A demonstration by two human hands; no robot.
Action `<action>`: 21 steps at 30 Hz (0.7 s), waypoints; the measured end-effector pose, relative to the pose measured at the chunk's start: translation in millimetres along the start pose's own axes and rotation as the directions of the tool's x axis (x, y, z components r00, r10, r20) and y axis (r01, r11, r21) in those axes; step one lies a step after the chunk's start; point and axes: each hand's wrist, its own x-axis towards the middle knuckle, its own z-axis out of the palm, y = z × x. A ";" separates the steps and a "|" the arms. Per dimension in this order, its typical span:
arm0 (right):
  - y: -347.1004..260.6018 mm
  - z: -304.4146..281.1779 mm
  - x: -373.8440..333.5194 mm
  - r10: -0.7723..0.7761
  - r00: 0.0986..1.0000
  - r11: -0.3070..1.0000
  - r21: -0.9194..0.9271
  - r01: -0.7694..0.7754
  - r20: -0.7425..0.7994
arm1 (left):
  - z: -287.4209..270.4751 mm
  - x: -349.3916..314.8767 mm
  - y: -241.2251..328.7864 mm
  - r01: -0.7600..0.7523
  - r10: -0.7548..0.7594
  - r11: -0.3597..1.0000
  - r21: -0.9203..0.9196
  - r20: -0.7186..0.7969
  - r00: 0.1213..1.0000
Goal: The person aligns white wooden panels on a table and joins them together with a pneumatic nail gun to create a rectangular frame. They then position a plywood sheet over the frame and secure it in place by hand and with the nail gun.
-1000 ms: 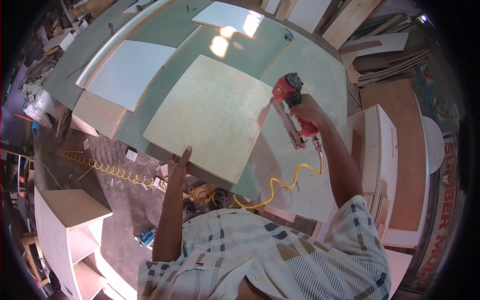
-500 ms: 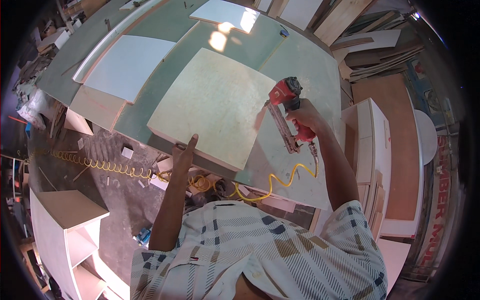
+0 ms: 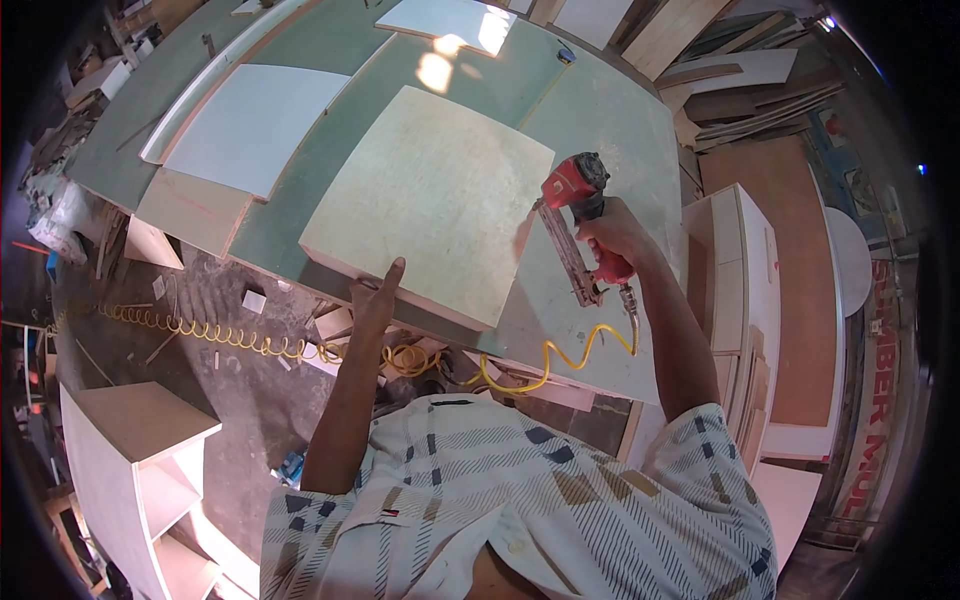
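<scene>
A pale wooden box or panel assembly (image 3: 430,200) lies on the green worktable, its flat face up. My left hand (image 3: 376,298) grips its near edge, the thumb on top and the fingers curled beneath, partly hidden. In my right hand (image 3: 612,235) is a red and black pneumatic nail gun (image 3: 575,190), held by its handle. Its nose is at the right edge of the box; whether it touches cannot be made out. A yellow coiled air hose (image 3: 550,365) runs from the handle's base down and away to the left.
White panels (image 3: 255,130) and a bare board (image 3: 190,208) lie on the green worktable (image 3: 610,110). A small tape measure (image 3: 566,56) sits toward the back. Cabinets stand at the lower left (image 3: 140,430) and right (image 3: 740,270). Offcuts litter the floor.
In the picture, the box and my left hand have shifted slightly upward. The nail gun stays at the box's right edge, with my right hand still around its handle.
</scene>
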 end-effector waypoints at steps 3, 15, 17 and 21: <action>2.0 3.6 2.0 0.006 1.000 1.000 -0.013 -0.006 -0.005 | -2.2 6.2 -9.1 -0.135 0.141 0.988 0.070 -0.092 0.986; 9.2 22.9 -47.1 -0.006 0.999 0.999 0.051 0.005 0.032 | -1.2 -6.8 18.7 0.053 -0.054 0.998 0.014 0.059 0.997; 9.4 23.1 -49.5 -0.003 0.999 0.999 0.054 0.001 0.032 | -0.7 -3.8 18.8 -0.025 0.038 0.997 -0.076 0.172 0.984; 11.3 27.5 -51.3 0.022 0.999 0.998 0.061 -0.024 0.024 | -1.4 0.8 9.9 0.034 -0.032 0.999 -0.018 0.098 0.995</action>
